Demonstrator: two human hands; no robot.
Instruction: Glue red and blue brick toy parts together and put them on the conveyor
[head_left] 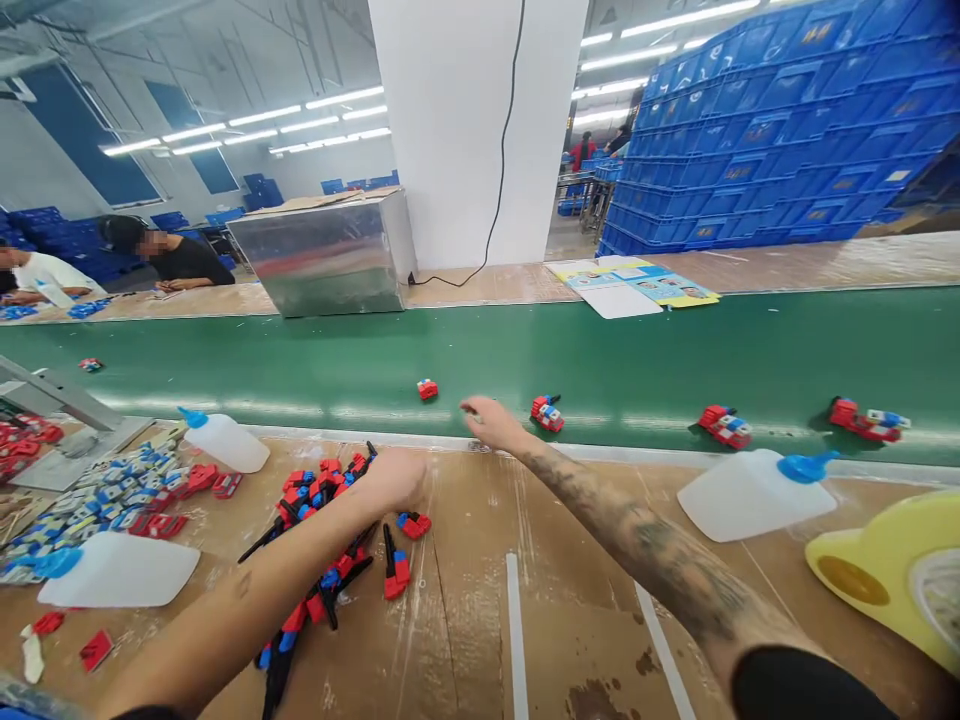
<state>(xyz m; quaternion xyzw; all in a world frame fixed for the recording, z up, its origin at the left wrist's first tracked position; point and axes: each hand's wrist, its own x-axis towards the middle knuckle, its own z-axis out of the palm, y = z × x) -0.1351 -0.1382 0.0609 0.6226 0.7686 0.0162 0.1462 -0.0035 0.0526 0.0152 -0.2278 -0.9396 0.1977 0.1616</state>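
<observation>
My left hand (397,478) is over the right edge of a pile of red and blue toy pieces with black rods (322,500). It is blurred, and its fingers are turned down out of sight. Two loose pieces, a red and blue one with a black rod (395,565) and a shorter one (413,524), lie just below it. My right hand (491,422) reaches over the near edge of the green belt (345,350), fingers bent and a little apart, with nothing visible in them. A small red and blue block (427,389) sits on the belt left of its fingertips, not touching.
Red toy assemblies (547,413) (725,427) (868,420) lie along the belt. White squeeze bottles (750,495) (232,443) (127,570) and a yellow tape dispenser (862,540) are on the cardboard-covered table. Grey-white pieces (97,490) are heaped left. Co-workers (184,260) sit across the belt.
</observation>
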